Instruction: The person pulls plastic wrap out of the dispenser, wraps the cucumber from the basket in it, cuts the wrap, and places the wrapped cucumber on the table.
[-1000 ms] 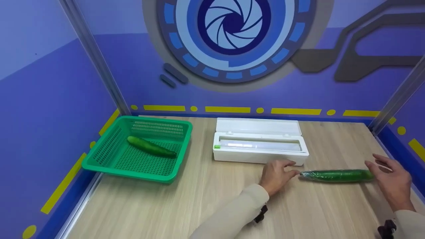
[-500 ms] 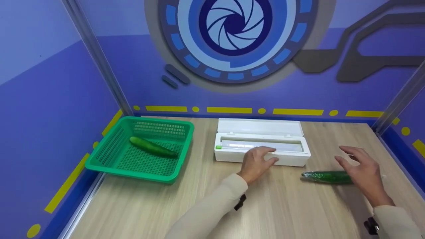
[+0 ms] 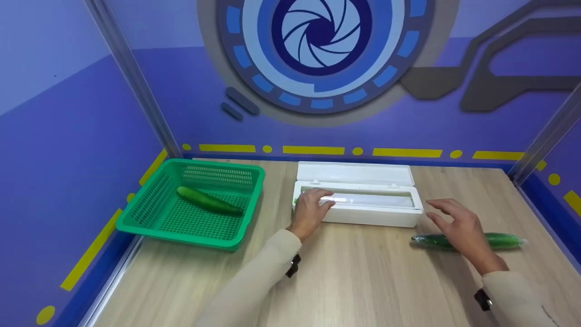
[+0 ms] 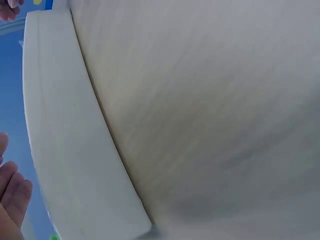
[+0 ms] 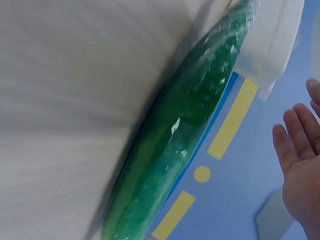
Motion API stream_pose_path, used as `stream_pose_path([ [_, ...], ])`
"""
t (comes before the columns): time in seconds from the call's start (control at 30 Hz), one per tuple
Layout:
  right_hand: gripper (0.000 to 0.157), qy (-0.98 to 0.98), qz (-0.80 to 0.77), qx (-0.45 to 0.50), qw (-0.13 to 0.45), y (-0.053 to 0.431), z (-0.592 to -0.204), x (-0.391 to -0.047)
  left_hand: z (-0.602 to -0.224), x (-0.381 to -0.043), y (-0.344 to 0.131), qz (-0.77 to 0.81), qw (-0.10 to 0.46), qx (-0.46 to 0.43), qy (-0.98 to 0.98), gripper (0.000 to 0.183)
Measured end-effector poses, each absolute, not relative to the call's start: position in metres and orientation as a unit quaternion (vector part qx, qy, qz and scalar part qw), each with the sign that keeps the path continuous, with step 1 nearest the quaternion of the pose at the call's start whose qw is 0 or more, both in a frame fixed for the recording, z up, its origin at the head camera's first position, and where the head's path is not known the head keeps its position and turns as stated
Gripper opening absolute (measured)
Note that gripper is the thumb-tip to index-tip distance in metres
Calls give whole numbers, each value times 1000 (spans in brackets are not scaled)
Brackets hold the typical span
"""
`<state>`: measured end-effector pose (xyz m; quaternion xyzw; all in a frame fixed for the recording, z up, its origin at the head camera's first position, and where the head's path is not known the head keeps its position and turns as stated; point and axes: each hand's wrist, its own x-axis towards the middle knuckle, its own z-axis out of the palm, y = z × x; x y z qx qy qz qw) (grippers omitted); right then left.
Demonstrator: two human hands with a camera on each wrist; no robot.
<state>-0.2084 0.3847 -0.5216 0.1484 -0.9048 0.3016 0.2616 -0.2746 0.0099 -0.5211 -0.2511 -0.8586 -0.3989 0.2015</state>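
Your left hand (image 3: 308,213) at the white box (image 3: 367,217) and right hand (image 3: 465,230) above the wrapped cucumber (image 3: 503,240) on the table (image 3: 354,277) are both empty, thumbs apart from fingers. It is better to grip the box gently by both ends.

Glossy dark green, broken by paler streaks and white glints, is shown on the film-wrapped cucumber (image 3: 504,241) — a second cucumber (image 3: 206,201) is toned mid-green, lighter at one tip. The basket (image 3: 179,240) is coloured bright green and patterned with slots and mesh. Plain white is worn by the box (image 3: 372,218), pale wood grain by the table (image 3: 363,277), cream by the sleeves (image 3: 252,268). The blue-violet wall (image 3: 295,131) is edged with yellow bars and dots.
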Motion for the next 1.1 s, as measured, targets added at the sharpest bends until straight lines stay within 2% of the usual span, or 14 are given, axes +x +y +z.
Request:
stream_pose_path([
  [0.17,33,-912,288,165,239,371,-520,-220,-520,-282,-9,-335,219,-262,-878,20],
  [0.47,32,-921,243,213,217,349,-515,-236,-515,-289,-41,-283,163,-236,-915,13],
  [0.73,26,-954,165,205,143,345,-504,-251,-513,-291,-42,-258,133,-204,-935,7],
  [0.97,32,-951,125,235,160,342,-504,-259,-512,-292,-37,-216,136,-193,-948,11],
  [1.1,24,-950,133,230,164,342,-506,-259,-512,-294,-35,-201,151,-194,-948,12],
])
